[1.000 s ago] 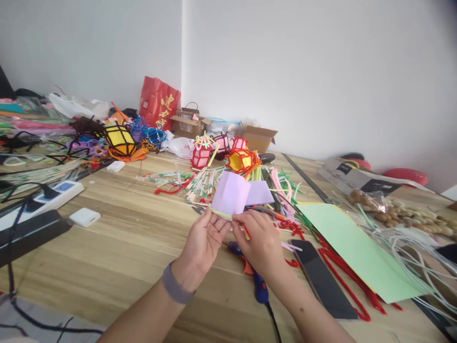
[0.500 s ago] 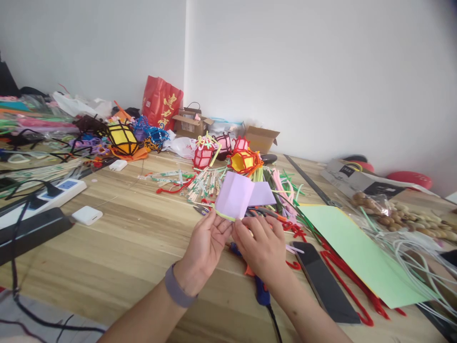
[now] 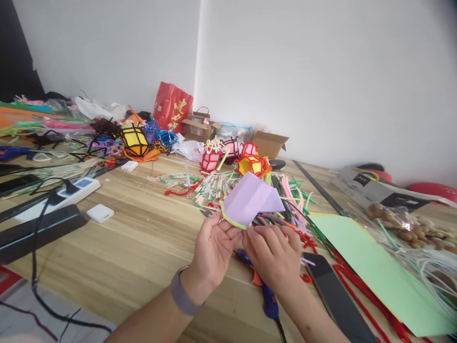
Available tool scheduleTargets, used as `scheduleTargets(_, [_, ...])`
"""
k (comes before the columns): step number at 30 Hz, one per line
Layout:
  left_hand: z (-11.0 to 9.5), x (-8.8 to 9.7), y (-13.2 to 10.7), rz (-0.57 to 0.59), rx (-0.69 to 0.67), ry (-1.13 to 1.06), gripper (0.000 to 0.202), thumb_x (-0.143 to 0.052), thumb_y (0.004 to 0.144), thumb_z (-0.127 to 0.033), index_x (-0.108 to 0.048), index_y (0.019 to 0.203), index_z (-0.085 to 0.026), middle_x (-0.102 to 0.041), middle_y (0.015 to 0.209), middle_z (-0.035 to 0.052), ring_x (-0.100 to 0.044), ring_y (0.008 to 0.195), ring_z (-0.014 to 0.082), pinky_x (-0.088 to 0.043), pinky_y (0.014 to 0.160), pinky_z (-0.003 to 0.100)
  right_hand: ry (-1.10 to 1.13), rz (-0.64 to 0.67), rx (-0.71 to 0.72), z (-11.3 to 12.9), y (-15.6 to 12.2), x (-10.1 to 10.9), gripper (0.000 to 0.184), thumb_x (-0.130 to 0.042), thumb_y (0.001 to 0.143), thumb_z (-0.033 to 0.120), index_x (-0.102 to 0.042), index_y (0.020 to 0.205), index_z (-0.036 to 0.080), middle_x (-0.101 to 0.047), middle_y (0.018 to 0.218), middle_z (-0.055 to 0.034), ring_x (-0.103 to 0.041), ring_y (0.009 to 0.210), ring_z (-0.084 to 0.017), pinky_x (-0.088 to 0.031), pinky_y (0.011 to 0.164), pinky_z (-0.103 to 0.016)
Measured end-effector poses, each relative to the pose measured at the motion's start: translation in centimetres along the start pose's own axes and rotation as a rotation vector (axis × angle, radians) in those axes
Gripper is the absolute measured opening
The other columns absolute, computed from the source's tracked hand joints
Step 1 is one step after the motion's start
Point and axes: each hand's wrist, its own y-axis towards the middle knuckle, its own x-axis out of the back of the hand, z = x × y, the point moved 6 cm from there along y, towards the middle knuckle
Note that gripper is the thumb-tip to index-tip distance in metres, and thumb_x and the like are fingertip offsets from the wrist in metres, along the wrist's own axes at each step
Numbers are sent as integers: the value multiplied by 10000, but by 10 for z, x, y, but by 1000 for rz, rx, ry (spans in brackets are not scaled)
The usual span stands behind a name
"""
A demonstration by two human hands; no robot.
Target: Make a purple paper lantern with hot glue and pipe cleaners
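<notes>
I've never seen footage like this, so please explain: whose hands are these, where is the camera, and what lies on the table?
There is no machine here: a person wears one camera on the head, looking forward and down, so the two arms rising from the bottom are their own. The left hand, with a grey wristband, pinches a folded purple paper above the wooden table; the right hand has its fingertips at the paper's lower edge, which a yellow-green strip lines. Under the hands lies a blue glue gun. To the right lie a black phone and a green sheet. Farther back stand small lanterns among loose pipe cleaners; a power strip is at left.
</notes>
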Motion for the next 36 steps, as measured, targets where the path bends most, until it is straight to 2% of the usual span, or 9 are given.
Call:
scheduleTargets(8, [-2,2,-1,-23,-97,154,179,-646,781,-229,-615,932,-138,-726,933,85,-683,875,199,-510,811,314,-7,-22,2,0,1,0,61,-599,854,197,-556,811,203,-664,672,22,-551,650,-126,-347,770,-327])
scheduleTargets(15, [-5,-1,-3,1,-99,171,195,-704,751,-240,-619,893,-135,-728,876,69,-687,811,183,-519,788,299,4,-48,-1,-2,1,3,88,-623,834,182,-547,798,206,-659,656,31,-550,640,-122,-349,772,-320])
scheduleTargets(22, [-3,1,-2,-25,-68,162,216,-687,776,-229,-621,958,-135,-730,906,79,-690,848,202,-522,818,328,14,-35,8,-3,0,2,86,-639,814,173,-559,819,202,-662,671,25,-563,645,-129,-353,777,-326])
scheduleTargets(30, [3,3,0,-16,20,91,250,-529,892,-225,-611,1105,-123,-711,1040,113,-672,955,205,-508,893,350,-13,-35,0,-4,0,3,69,-620,841,197,-551,843,201,-669,680,23,-575,650,-119,-341,790,-324])
scheduleTargets(36, [7,4,0,-34,83,20,225,-470,919,-238,-651,1002,-131,-723,972,83,-678,889,160,-517,857,290,-7,-24,3,-3,1,3,55,-619,842,199,-566,851,192,-675,689,16,-581,648,-131,-349,785,-337])
